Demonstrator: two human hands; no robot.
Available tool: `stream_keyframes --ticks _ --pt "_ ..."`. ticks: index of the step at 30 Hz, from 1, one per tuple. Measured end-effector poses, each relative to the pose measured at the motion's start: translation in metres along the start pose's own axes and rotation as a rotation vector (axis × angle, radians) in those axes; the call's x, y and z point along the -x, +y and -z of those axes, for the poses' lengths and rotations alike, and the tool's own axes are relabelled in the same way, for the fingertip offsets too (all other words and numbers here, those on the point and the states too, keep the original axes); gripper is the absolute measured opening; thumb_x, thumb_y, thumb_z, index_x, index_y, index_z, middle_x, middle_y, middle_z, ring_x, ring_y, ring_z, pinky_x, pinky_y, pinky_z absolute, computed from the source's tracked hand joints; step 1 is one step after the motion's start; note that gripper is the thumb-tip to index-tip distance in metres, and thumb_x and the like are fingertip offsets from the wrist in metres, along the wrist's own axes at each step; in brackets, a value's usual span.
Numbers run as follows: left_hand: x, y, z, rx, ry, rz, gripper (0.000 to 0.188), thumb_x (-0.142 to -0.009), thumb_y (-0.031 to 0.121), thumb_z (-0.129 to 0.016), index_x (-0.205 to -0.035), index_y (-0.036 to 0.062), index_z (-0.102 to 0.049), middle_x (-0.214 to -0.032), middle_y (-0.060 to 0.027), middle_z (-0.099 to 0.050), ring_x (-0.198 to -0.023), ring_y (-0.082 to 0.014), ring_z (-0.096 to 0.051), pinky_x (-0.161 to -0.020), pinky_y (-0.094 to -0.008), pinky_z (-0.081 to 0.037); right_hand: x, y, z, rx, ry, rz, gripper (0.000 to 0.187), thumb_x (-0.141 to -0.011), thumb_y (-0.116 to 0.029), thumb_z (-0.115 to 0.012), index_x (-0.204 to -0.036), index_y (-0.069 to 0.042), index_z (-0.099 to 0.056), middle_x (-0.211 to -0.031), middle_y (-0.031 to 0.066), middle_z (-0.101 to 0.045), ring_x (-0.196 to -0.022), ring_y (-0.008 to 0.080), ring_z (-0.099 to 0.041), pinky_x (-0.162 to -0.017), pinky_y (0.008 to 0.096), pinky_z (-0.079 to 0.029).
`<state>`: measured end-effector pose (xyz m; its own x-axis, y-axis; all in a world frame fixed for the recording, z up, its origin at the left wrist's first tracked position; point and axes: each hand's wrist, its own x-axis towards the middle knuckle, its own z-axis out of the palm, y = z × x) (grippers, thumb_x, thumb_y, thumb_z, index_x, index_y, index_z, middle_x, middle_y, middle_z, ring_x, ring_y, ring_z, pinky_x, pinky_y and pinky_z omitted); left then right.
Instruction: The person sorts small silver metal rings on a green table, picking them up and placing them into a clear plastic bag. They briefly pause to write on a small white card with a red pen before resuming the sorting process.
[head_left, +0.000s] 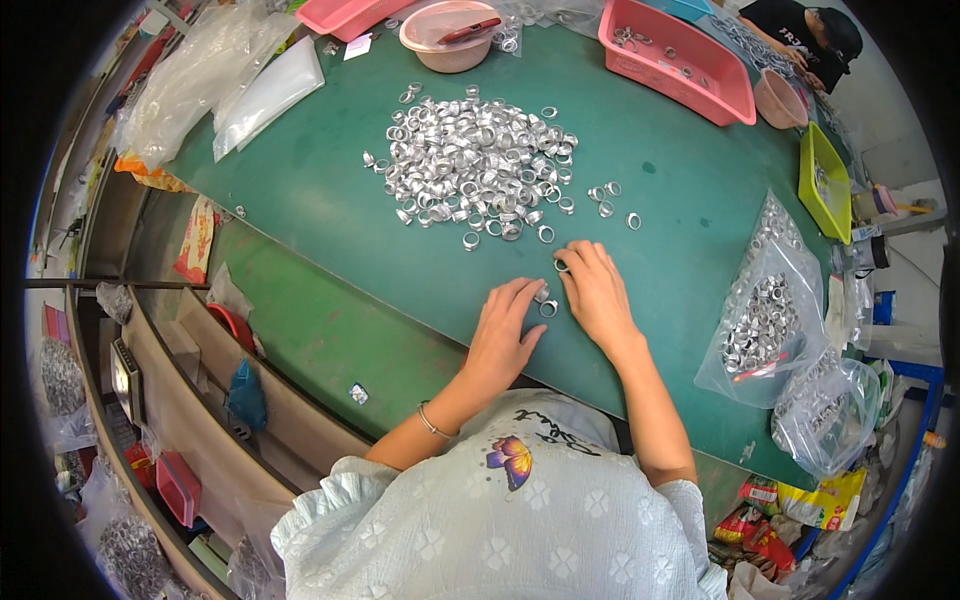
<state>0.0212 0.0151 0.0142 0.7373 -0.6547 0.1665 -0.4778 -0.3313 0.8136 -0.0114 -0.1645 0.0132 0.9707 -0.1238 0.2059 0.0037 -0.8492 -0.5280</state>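
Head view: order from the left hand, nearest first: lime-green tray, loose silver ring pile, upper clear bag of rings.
From the left hand:
1. Silver ring pile: ahead
2. Upper clear bag of rings: right
3. Lime-green tray: far right, farther forward

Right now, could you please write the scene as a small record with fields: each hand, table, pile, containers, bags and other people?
Left hand: fingertips close to two loose rings
Right hand: fingertips at one ring; grip unclear
Table: green top
Pile: many silver-coloured rings, beyond both hands
Containers: pink tray with some rings; pink bowl, far edge
Bags: clear bag of rings, right side
Other person: upper right, black top, dark cap
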Motion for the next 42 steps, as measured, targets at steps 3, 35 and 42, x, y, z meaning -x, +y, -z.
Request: stream_keyframes --ticks 3,35,42 --pt "0.003 -0.003 0.001 0.011 0.029 0.015 0.061 -0.075 -0.005 -0.072 -0.132 0.0037 -0.051 -0.127 -0.0165 -0.052 -0.116 -0.0359 -0.051 -0.100 -0.0412 -0.043 0.011 -0.009 0.009 -0.242 -0.006 -0.067 0.034 -0.082 0.002 -0.064 -0.115 -0.002 -0.059 -0.108 0.0133 -0.055 -0.097 0.0336 -0.058 -0.083 0.0418 -0.049" --pt "-0.004 -0.005 -0.007 -0.036 0.039 -0.047 0.044 -0.080 -0.003 -0.068 -0.123 0.0024 -0.058 -0.122 -0.0133 -0.054 -0.109 -0.0336 -0.053 -0.095 -0.0407 -0.044 0.042 0.005 0.016 -0.016 0.132 -0.299 0.025 -0.090 -0.005 -0.061 -0.112 -0.001 -0.051 -0.109 0.0172 -0.050 -0.084 0.0397 -0.062 -0.068 0.0480 -0.053" --pt "-0.005 -0.004 -0.010 -0.054 0.037 -0.052 0.042 -0.080 -0.003 -0.068 -0.121 0.0028 -0.059 -0.121 -0.0122 -0.055 -0.109 -0.0323 -0.053 -0.095 -0.0404 -0.043 0.023 0.007 0.003 0.234 0.087 -0.324 0.027 -0.092 -0.014 -0.062 -0.115 -0.002 -0.053 -0.111 0.0141 -0.051 -0.099 0.0345 -0.059 -0.068 0.0463 -0.054"
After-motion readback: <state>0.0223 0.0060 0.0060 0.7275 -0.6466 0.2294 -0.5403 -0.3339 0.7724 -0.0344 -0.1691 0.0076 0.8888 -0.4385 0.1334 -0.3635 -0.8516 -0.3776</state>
